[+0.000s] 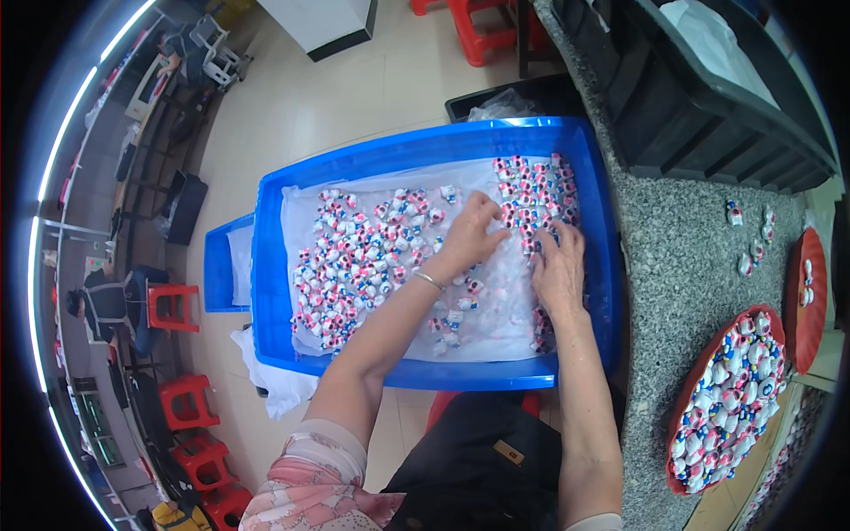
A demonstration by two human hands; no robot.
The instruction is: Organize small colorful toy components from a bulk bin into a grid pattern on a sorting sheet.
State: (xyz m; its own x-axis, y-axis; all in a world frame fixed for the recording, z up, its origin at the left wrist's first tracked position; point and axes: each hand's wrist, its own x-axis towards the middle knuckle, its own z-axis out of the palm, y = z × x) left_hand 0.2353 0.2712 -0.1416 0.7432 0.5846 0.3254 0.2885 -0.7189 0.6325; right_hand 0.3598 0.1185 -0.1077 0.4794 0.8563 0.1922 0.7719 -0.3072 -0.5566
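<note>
A blue plastic tub (403,376) lined with a white sheet (398,180) holds many small white figurines with pink and blue parts. A loose heap of figurines (354,274) covers the left of the sheet, and closely set figurines (531,181) lie along the right. My left hand (469,234) is over the middle of the sheet, thumb apart from its bent fingers, nothing visible in it. My right hand (560,270) reaches down at the right side, fingers apart, their tips on or just over the set figurines. What lies under its palm is hidden.
On the granite counter (655,292) at right stand a red scalloped tray (680,473) full of figurines, a second red tray (792,332), a few loose figurines (753,252) and a black crate (708,115). Red stools (173,307) and a seated person (111,301) are at left.
</note>
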